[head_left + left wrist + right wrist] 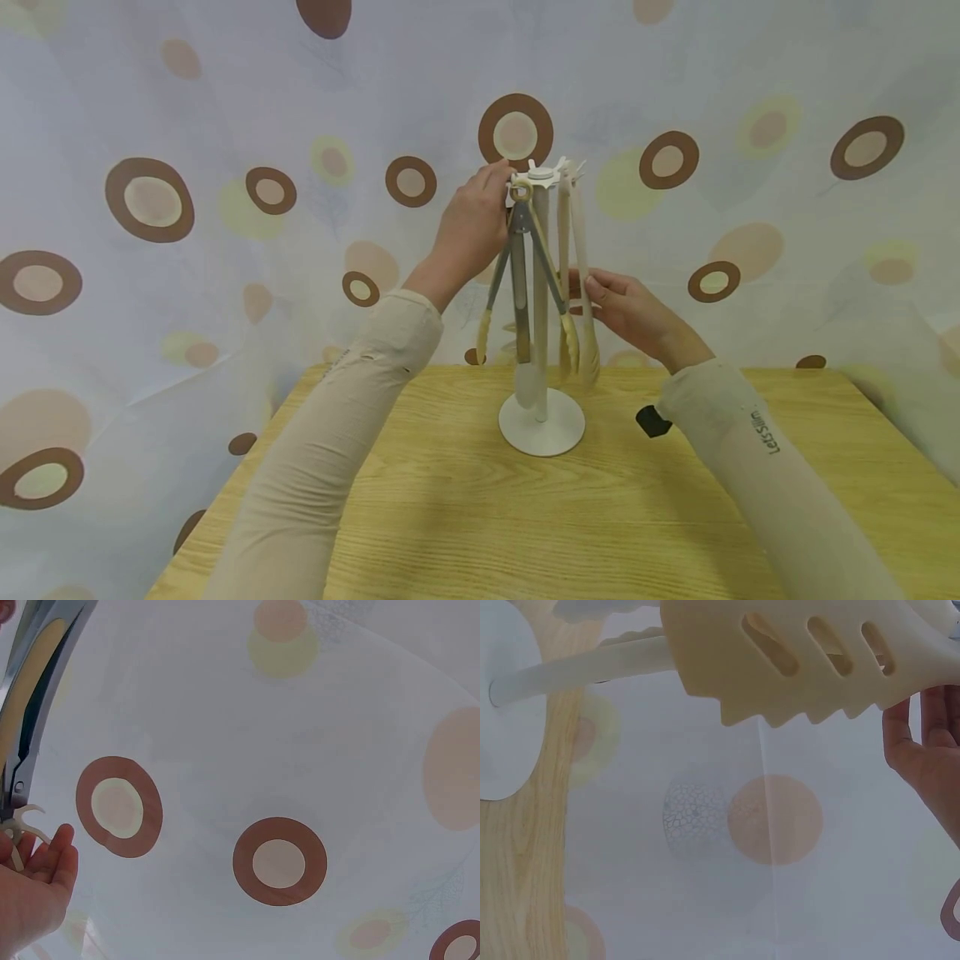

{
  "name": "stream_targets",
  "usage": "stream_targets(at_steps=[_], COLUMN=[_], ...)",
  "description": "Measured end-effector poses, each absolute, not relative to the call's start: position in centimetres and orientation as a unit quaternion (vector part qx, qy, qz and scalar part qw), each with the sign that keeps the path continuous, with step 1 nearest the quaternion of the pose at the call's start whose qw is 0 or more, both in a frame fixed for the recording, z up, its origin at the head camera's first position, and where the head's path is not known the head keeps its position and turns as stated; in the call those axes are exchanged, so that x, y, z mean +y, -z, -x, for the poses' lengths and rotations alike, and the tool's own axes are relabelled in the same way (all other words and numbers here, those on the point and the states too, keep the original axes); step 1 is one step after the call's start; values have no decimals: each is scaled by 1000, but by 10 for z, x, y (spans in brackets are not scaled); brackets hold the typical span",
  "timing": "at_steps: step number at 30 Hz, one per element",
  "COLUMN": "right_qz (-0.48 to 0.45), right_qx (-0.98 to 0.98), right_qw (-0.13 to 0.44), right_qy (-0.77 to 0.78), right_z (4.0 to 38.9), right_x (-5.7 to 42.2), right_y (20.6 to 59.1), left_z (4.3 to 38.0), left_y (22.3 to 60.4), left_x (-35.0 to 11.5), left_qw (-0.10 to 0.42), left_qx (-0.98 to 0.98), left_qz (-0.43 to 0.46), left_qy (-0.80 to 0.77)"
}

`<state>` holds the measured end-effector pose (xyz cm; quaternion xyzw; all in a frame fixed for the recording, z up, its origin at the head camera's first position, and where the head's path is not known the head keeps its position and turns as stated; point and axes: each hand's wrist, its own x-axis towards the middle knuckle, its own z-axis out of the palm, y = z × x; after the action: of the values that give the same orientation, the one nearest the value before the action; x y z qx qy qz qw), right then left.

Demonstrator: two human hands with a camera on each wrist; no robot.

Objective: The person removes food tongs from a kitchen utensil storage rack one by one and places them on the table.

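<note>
A white utensil rack (538,292) stands upright with hooks around its top. My left hand (476,212) holds the rack's top at the hooks; in the left wrist view its fingers curl round a pale hook (31,810). Grey tongs with cream scalloped tips (568,337) hang open by their ring, in front of a dark-handled utensil (521,300). On the rack's right side hang cream tongs (589,350), their slotted, toothed head (780,667) filling the top of the right wrist view. My right hand (637,312) pinches one tong arm, thumb in front and fingers behind.
The rack's round white base (543,442) rests on a wooden table (450,517). A patterned curtain (225,100) with brown rings hangs behind the table's far edge. A small black object (653,421) is beside my right sleeve.
</note>
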<state>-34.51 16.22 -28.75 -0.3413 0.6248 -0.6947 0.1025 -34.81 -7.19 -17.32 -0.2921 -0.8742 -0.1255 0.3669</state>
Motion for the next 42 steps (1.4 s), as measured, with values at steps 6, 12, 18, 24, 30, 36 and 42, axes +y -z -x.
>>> stream_targets(at_steps=[6,12,18,24,30,36,42], right_qz=[346,344,346,350,359,357,348], right_qx=[616,619,619,620,615,612,612], right_qw=[97,95,94,90,89,88,89], right_qy=[701,700,699,697,696,701,704], right_z=[345,344,343,342,341,341,341], right_x=[163,164,165,165,165,165,167], right_y=[287,288,288,284,281,282,283], left_z=[347,348,349,349,348,348,347], left_y=[172,173,174,173,172,172,173], left_x=[-72,-72,-72,-72,-72,-72,-73], left_qw=[365,369,373,371,367,367,366], left_qx=[-876,-873,-870,-872,-874,-873,-873], left_qz=[290,293,296,294,293,295,296], left_qy=[123,127,130,126,127,128,126])
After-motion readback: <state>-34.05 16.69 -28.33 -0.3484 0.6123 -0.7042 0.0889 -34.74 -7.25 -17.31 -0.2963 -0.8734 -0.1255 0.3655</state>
